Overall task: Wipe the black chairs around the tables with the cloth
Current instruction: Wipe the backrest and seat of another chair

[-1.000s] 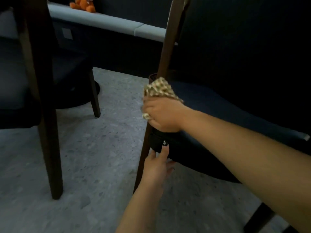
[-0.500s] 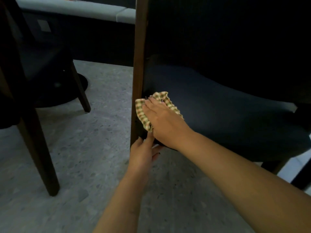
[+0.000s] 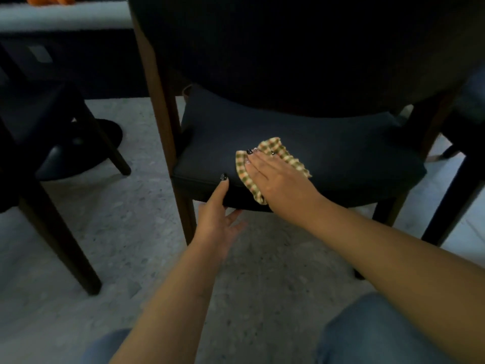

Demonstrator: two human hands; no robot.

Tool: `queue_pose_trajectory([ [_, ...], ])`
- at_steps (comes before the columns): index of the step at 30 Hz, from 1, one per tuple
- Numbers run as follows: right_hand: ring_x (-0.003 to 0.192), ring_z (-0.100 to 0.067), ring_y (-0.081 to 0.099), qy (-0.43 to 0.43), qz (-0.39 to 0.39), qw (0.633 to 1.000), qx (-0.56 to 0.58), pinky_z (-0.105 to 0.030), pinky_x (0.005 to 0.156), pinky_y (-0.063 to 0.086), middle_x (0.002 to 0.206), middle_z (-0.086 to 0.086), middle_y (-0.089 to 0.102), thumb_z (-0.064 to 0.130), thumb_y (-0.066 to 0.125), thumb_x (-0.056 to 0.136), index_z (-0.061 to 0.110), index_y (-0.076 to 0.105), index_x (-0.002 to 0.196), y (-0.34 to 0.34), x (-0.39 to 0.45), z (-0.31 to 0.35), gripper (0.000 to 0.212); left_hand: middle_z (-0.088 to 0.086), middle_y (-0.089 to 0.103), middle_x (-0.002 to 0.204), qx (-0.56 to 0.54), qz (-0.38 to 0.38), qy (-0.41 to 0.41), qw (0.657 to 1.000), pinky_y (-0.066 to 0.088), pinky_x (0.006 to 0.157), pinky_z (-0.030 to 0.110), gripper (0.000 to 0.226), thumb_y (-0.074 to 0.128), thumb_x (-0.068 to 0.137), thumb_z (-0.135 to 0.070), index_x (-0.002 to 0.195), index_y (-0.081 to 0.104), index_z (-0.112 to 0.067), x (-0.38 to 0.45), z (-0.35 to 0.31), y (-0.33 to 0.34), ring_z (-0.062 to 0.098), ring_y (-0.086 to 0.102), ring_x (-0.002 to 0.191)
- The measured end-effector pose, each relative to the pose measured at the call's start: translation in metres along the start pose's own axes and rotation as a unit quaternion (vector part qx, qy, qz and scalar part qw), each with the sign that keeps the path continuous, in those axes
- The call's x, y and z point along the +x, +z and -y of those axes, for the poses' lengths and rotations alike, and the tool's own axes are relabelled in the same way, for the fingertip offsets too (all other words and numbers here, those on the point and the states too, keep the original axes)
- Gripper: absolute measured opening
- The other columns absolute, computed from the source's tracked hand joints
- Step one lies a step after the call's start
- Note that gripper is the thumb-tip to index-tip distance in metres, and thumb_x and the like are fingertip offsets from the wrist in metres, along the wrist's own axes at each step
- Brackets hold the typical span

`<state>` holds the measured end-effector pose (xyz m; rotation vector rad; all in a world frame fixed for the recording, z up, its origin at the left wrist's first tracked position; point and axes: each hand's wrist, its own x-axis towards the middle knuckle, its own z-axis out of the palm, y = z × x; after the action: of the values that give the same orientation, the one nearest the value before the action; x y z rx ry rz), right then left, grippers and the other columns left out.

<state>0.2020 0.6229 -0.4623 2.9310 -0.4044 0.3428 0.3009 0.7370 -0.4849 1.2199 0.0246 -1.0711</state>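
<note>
A black chair (image 3: 341, 143) with a dark padded seat and brown wooden legs stands right in front of me. A tan checked cloth (image 3: 275, 151) lies on the seat near its front edge. My right hand (image 3: 278, 179) presses flat on the cloth with straight fingers. My left hand (image 3: 217, 214) holds the front rim of the seat: its thumb lies on top of the cushion and its fingers reach under the edge. The chair's dark backrest (image 3: 288, 48) fills the top of the view.
A second dark chair (image 3: 39, 132) with wooden legs stands at the left. A round black table base (image 3: 110, 132) sits on the grey speckled floor (image 3: 105, 232) behind it. A pale ledge (image 3: 65, 19) runs along the back. More dark legs (image 3: 451, 195) stand at the right.
My right hand has slid the cloth from the chair's left leg and seat corner onto the top of the seat. My left hand moved right along the seat's front edge. The view swung to face the seat.
</note>
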Motion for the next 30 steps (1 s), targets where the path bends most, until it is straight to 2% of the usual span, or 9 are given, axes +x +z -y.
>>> queue_pose_trajectory([
  [2,0.145,-0.031,0.019,0.002,-0.021,1.0,-0.011,-0.039,0.119,0.008,0.154,-0.022,0.022,-0.002,0.039,0.095,-0.004,0.021,0.147,-0.003,-0.014,-0.018,0.055,0.005,0.06,0.124,-0.007,0.019,-0.028,0.999,0.042,0.102,0.056,0.051,0.066,0.086,-0.047,0.129,0.055,-0.023,0.001,0.007,0.019,0.029,0.056,0.115],
  [6,0.117,-0.04,0.057,0.008,-0.079,0.997,-0.003,-0.053,0.1,0.042,0.125,-0.027,0.058,-0.012,0.049,0.078,-0.011,0.059,0.121,-0.009,-0.053,-0.063,0.044,0.006,0.058,0.13,-0.029,-0.005,-0.051,0.998,0.033,0.105,0.063,0.081,0.076,0.074,-0.051,0.141,0.045,-0.02,0.011,0.017,0.049,0.029,0.054,0.119],
  [11,0.122,-0.039,0.053,0.051,-0.055,0.997,-0.034,-0.054,0.104,0.038,0.13,-0.025,0.056,-0.016,0.07,0.066,-0.006,0.055,0.126,-0.009,-0.107,-0.121,0.063,0.004,0.059,0.129,-0.011,-0.017,-0.037,0.999,0.037,0.101,0.061,0.098,0.079,0.067,-0.055,0.147,0.033,-0.022,0.019,0.031,0.051,0.027,0.057,0.113],
  [16,0.13,-0.041,0.043,0.185,-0.068,0.977,-0.085,-0.05,0.112,0.025,0.133,-0.026,0.052,-0.002,0.054,0.087,-0.002,0.047,0.135,-0.017,-0.145,-0.177,0.049,0.003,0.058,0.133,0.056,-0.004,-0.018,0.998,0.04,0.1,0.06,0.092,0.07,0.071,-0.065,0.145,0.038,-0.023,0.025,0.034,0.045,0.028,0.054,0.123],
  [19,0.14,-0.041,0.026,0.352,-0.229,0.907,0.02,-0.046,0.118,0.015,0.146,-0.024,0.038,-0.002,0.051,0.09,-0.001,0.041,0.14,-0.021,-0.169,-0.198,0.052,0.003,0.056,0.133,0.047,-0.02,-0.01,0.999,0.04,0.1,0.061,0.09,0.07,0.072,-0.065,0.145,0.038,-0.024,0.025,0.037,0.048,0.027,0.054,0.121],
  [24,0.142,-0.023,0.027,0.497,-0.244,0.799,0.233,-0.031,0.119,0.013,0.152,-0.009,0.034,-0.005,0.039,0.092,0.009,0.034,0.147,0.007,-0.129,-0.159,0.057,0.0,0.057,0.128,0.029,-0.017,-0.009,0.999,0.04,0.101,0.062,0.082,0.069,0.075,-0.063,0.142,0.04,-0.026,0.026,0.037,0.048,0.024,0.056,0.116],
  [27,0.138,-0.023,0.035,0.543,-0.35,0.711,0.279,-0.01,0.107,0.008,0.144,-0.011,0.045,0.008,0.032,0.091,0.006,0.052,0.135,0.014,-0.111,-0.132,0.048,0.0,0.058,0.128,0.034,-0.012,-0.009,0.999,0.039,0.101,0.061,0.084,0.069,0.075,-0.063,0.143,0.039,-0.026,0.026,0.036,0.045,0.023,0.056,0.116],
  [28,0.136,-0.025,0.037,0.554,-0.375,0.687,0.282,-0.01,0.107,0.009,0.142,-0.012,0.048,0.012,0.03,0.089,0.005,0.055,0.131,0.013,-0.108,-0.126,0.05,0.001,0.058,0.13,0.034,-0.011,-0.01,0.999,0.038,0.103,0.061,0.084,0.069,0.075,-0.063,0.144,0.039,-0.025,0.025,0.035,0.045,0.024,0.056,0.117],
  [30,0.134,-0.028,0.04,0.546,-0.4,0.681,0.281,-0.025,0.115,0.015,0.139,-0.015,0.05,0.012,0.031,0.088,0.001,0.056,0.129,0.011,-0.104,-0.112,0.049,0.001,0.056,0.134,0.035,-0.008,-0.011,0.999,0.036,0.105,0.061,0.084,0.068,0.076,-0.063,0.145,0.038,-0.025,0.025,0.036,0.045,0.024,0.055,0.119],
])
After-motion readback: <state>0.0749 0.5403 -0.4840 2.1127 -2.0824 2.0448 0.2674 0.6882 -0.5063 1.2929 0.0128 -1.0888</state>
